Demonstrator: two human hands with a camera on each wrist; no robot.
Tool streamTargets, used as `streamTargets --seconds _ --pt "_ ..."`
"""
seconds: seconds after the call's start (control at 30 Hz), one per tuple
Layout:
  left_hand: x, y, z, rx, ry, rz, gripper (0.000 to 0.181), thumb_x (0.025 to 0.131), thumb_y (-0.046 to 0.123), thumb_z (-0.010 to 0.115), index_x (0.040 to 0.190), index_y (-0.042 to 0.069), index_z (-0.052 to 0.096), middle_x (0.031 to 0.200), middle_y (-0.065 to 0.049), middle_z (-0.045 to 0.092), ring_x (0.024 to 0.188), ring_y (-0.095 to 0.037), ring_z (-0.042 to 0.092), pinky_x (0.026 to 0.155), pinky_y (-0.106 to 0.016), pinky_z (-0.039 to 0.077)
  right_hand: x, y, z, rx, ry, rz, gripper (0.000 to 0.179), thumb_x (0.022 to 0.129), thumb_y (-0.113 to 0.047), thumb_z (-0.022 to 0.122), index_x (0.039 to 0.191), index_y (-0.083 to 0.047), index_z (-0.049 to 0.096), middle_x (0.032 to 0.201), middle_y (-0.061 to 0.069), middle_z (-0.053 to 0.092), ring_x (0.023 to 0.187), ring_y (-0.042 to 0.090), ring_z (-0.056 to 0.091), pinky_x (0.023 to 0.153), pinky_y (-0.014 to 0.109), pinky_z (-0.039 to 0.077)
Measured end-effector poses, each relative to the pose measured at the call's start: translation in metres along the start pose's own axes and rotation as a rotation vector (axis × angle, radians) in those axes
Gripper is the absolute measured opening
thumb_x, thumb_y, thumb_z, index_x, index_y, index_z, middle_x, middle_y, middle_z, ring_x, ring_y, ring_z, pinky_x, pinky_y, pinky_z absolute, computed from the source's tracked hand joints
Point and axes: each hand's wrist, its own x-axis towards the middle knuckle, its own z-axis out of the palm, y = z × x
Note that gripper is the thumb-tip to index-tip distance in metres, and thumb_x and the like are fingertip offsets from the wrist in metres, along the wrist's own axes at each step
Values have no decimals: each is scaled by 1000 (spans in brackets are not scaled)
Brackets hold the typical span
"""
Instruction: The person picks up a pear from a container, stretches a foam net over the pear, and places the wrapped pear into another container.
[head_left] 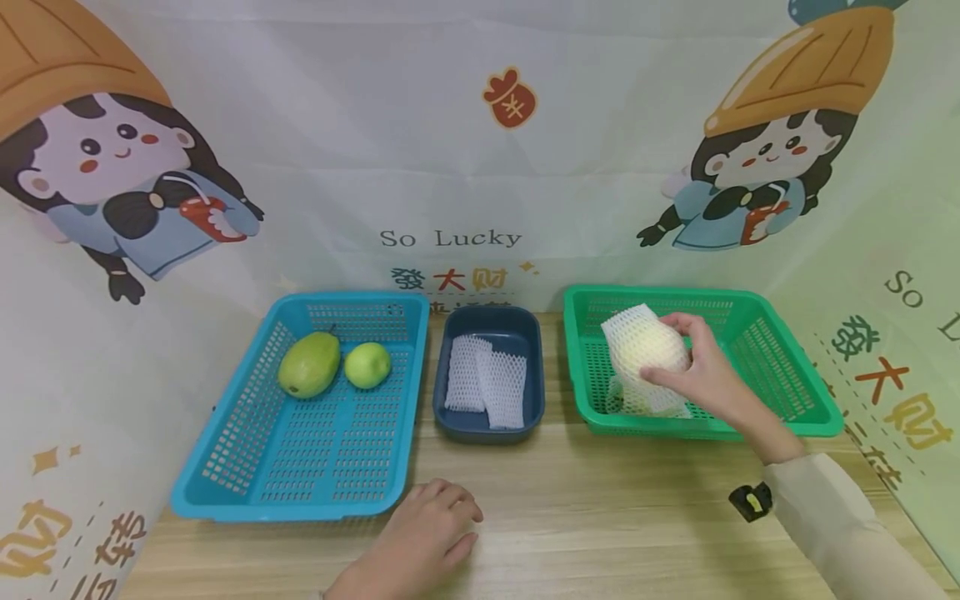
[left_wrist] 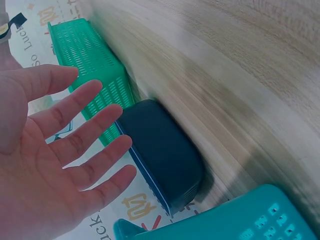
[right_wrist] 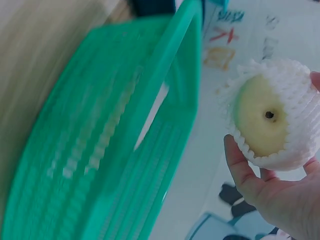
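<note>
My right hand [head_left: 701, 371] grips a pale yellow fruit in a white foam net [head_left: 647, 346] over the left part of the green basket [head_left: 780, 429]. One end of that fruit [right_wrist: 262, 117], with a small dark spot, shows bare in the right wrist view. Below it, another piece of foam net [head_left: 630, 400] lies in the basket, partly hidden; something yellowish seems to be inside. My left hand [head_left: 420, 533] hovers by the blue basket's near right corner, its fingers spread and holding nothing.
The blue basket [head_left: 300, 507] on the left holds a green papaya-like fruit [head_left: 309, 365] and a round green fruit [head_left: 367, 366]. Between the baskets stands a dark blue bin [head_left: 489, 435] with white foam nets [head_left: 502, 387]. A printed cloth [head_left: 450, 183] hangs behind.
</note>
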Motion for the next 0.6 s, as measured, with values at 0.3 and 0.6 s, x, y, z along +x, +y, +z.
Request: streamTargets --seconds 0.3,0.6 --pt "-1 -1 0 7 3 10 13 87 24 59 94 17 68 99 4 64 100 -18 56 87 -38 46 29 14 -32 -248 -82 -1 70 80 -19 69 132 8 31 123 32 32 104 40 38 73 49 48" --pt "1 0 -2 -10 -12 8 13 88 23 58 95 18 68 101 4 64 100 -18 55 86 -38 46 58 24 -48 -400 -238 51 69 79 -21 68 130 5 31 122 36 29 102 44 38 72 54 47"
